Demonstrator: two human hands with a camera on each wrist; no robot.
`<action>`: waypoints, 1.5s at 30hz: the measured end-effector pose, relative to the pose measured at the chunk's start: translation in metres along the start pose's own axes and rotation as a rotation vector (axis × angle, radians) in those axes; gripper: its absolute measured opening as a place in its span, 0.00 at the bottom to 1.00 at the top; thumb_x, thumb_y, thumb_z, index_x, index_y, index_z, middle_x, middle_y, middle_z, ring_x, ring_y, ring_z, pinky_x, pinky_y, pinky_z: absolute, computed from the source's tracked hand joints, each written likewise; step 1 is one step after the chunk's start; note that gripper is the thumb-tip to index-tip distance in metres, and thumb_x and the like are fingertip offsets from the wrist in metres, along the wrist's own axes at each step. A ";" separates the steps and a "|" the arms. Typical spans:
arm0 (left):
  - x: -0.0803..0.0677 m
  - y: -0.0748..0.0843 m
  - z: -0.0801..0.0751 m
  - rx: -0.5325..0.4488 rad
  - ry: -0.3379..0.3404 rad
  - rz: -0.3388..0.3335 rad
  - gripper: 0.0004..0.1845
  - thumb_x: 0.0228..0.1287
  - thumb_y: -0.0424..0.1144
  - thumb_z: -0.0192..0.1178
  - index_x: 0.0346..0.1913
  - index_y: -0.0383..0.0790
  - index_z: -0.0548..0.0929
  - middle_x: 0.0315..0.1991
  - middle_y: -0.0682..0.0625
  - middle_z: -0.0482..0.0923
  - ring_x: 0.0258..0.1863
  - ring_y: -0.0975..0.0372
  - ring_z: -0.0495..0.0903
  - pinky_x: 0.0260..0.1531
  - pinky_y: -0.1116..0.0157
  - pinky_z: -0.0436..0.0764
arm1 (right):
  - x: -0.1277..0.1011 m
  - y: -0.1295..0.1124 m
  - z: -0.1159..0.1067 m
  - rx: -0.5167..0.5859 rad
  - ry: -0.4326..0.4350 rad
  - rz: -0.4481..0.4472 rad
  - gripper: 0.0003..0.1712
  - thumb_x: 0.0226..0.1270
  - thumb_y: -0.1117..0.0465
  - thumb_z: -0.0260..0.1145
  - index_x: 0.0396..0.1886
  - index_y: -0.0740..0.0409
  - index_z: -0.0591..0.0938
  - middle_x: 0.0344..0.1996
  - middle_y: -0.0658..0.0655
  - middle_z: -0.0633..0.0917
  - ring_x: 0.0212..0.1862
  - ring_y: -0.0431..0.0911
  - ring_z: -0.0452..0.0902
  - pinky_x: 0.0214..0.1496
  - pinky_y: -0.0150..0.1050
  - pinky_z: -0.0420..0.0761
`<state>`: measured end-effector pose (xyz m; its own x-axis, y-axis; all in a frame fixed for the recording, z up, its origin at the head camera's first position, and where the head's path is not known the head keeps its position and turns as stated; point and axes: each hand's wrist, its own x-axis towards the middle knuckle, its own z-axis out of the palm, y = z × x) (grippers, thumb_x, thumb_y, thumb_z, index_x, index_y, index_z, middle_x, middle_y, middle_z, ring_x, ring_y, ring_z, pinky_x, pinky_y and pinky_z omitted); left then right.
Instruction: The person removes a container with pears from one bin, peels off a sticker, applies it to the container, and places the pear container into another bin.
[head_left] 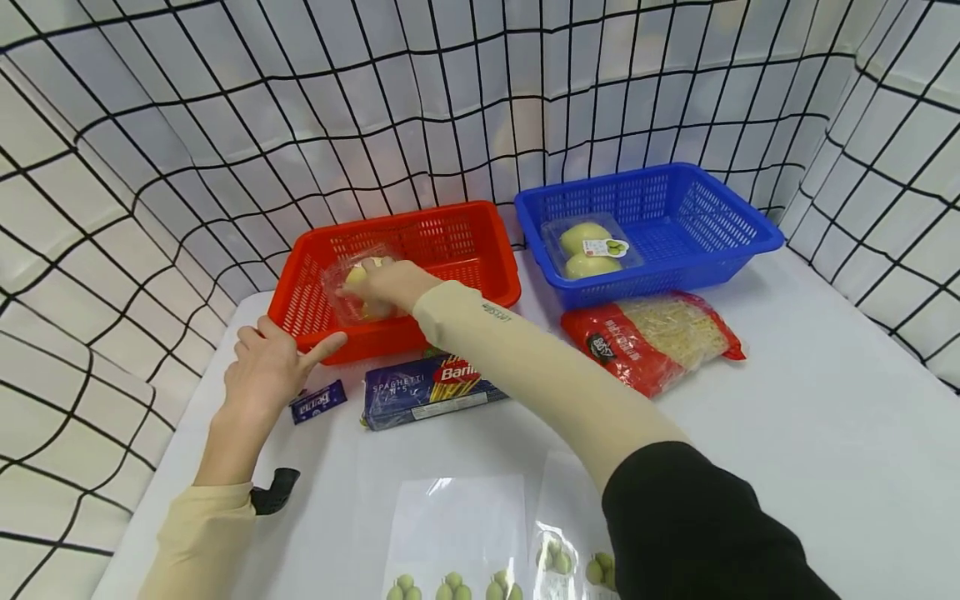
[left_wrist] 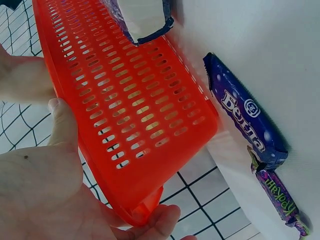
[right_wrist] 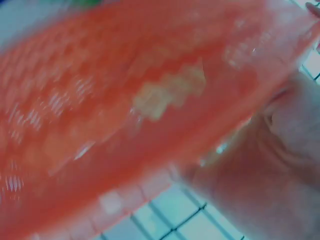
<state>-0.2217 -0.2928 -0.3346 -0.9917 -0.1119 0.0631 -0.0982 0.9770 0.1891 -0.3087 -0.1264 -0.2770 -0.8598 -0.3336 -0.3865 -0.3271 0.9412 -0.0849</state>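
Note:
At the front left corner of a red basket, my left hand grips the rim. In the left wrist view the thumb lies along the rim of the basket and the fingers curl at its corner. My right hand reaches over the front wall and holds a clear plastic pack with pale yellow fruit inside the basket. Part of that pack is hidden behind the hand. The right wrist view is blurred, showing the red wall and part of the hand.
A blue basket with a clear fruit pack stands at right. In front lie a red pasta bag, a blue spaghetti pack and wrapped sweets. Sheets with printed fruit lie nearest. Black netting surrounds the table.

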 end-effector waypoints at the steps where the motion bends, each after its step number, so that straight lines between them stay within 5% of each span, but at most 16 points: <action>1: 0.000 0.000 0.000 0.005 -0.001 -0.004 0.66 0.62 0.80 0.48 0.64 0.08 0.57 0.44 0.21 0.64 0.43 0.32 0.69 0.36 0.39 0.83 | 0.001 0.007 -0.002 -0.006 -0.006 -0.010 0.48 0.76 0.43 0.59 0.84 0.27 0.41 0.85 0.48 0.49 0.60 0.41 0.72 0.55 0.26 0.81; 3: 0.000 0.000 -0.001 0.013 -0.005 -0.013 0.66 0.62 0.80 0.48 0.64 0.09 0.57 0.45 0.21 0.64 0.44 0.32 0.69 0.39 0.38 0.84 | 0.004 0.021 -0.005 -0.049 -0.038 -0.036 0.47 0.78 0.49 0.58 0.83 0.26 0.40 0.85 0.47 0.47 0.44 0.39 0.72 0.37 0.23 0.78; 5: 0.000 0.001 0.000 0.017 -0.006 -0.019 0.66 0.62 0.80 0.49 0.64 0.09 0.57 0.45 0.22 0.64 0.45 0.32 0.70 0.40 0.38 0.85 | 0.010 0.035 -0.007 -0.125 -0.086 -0.089 0.47 0.77 0.56 0.56 0.81 0.16 0.42 0.86 0.45 0.42 0.39 0.41 0.70 0.32 0.25 0.74; 7: -0.001 0.001 0.000 0.020 -0.003 -0.017 0.65 0.62 0.80 0.49 0.64 0.10 0.58 0.45 0.22 0.65 0.45 0.32 0.70 0.41 0.38 0.85 | 0.014 0.046 -0.008 -0.199 -0.123 -0.159 0.51 0.72 0.64 0.54 0.78 0.09 0.46 0.85 0.45 0.36 0.51 0.42 0.72 0.39 0.27 0.77; 9: -0.001 0.001 0.000 0.022 -0.003 -0.015 0.65 0.62 0.79 0.50 0.64 0.09 0.58 0.45 0.22 0.64 0.45 0.32 0.70 0.41 0.38 0.85 | 0.018 0.054 -0.009 -0.196 -0.157 -0.212 0.50 0.71 0.65 0.52 0.75 0.05 0.50 0.85 0.45 0.32 0.71 0.48 0.66 0.61 0.35 0.79; 12: -0.001 0.001 0.000 0.029 0.002 -0.011 0.64 0.63 0.78 0.51 0.64 0.09 0.58 0.45 0.22 0.65 0.45 0.31 0.70 0.41 0.38 0.86 | 0.019 0.058 -0.010 -0.119 -0.145 -0.253 0.39 0.78 0.55 0.52 0.78 0.15 0.51 0.85 0.50 0.33 0.86 0.58 0.34 0.83 0.56 0.59; 14: -0.002 0.001 0.000 0.029 0.002 -0.012 0.64 0.63 0.78 0.51 0.64 0.09 0.57 0.46 0.21 0.64 0.46 0.31 0.70 0.41 0.38 0.86 | 0.018 0.057 -0.009 -0.097 -0.106 -0.240 0.40 0.79 0.42 0.52 0.82 0.24 0.44 0.85 0.53 0.34 0.86 0.57 0.30 0.85 0.62 0.49; 19: -0.006 0.003 0.005 0.008 -0.030 -0.026 0.65 0.63 0.79 0.49 0.66 0.10 0.56 0.48 0.21 0.65 0.48 0.31 0.71 0.43 0.38 0.86 | 0.013 0.046 -0.001 -0.043 -0.080 -0.055 0.65 0.64 0.21 0.55 0.82 0.33 0.24 0.85 0.55 0.37 0.86 0.53 0.39 0.84 0.56 0.60; 26: -0.008 0.004 0.004 -0.007 -0.027 -0.031 0.62 0.63 0.77 0.52 0.64 0.11 0.58 0.45 0.24 0.65 0.45 0.33 0.72 0.40 0.39 0.86 | 0.018 0.042 0.002 0.004 -0.106 0.016 0.64 0.64 0.25 0.61 0.81 0.28 0.27 0.85 0.53 0.46 0.82 0.52 0.56 0.79 0.51 0.70; 35: -0.002 0.007 -0.005 0.004 -0.005 -0.038 0.64 0.63 0.78 0.51 0.66 0.11 0.57 0.47 0.23 0.65 0.47 0.33 0.71 0.43 0.38 0.85 | 0.031 0.054 -0.002 -0.023 -0.109 -0.082 0.63 0.65 0.26 0.60 0.82 0.30 0.27 0.85 0.58 0.43 0.84 0.56 0.49 0.81 0.55 0.65; 45: -0.004 0.002 -0.003 0.014 -0.009 -0.039 0.64 0.63 0.78 0.50 0.67 0.11 0.56 0.48 0.22 0.65 0.48 0.32 0.71 0.43 0.37 0.85 | 0.040 0.069 0.013 0.028 0.094 -0.323 0.59 0.66 0.32 0.65 0.81 0.39 0.39 0.78 0.68 0.59 0.80 0.62 0.55 0.80 0.61 0.65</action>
<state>-0.2176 -0.2905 -0.3314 -0.9878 -0.1483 0.0475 -0.1378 0.9744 0.1776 -0.3604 -0.0744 -0.3098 -0.7461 -0.6175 -0.2491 -0.5791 0.7864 -0.2150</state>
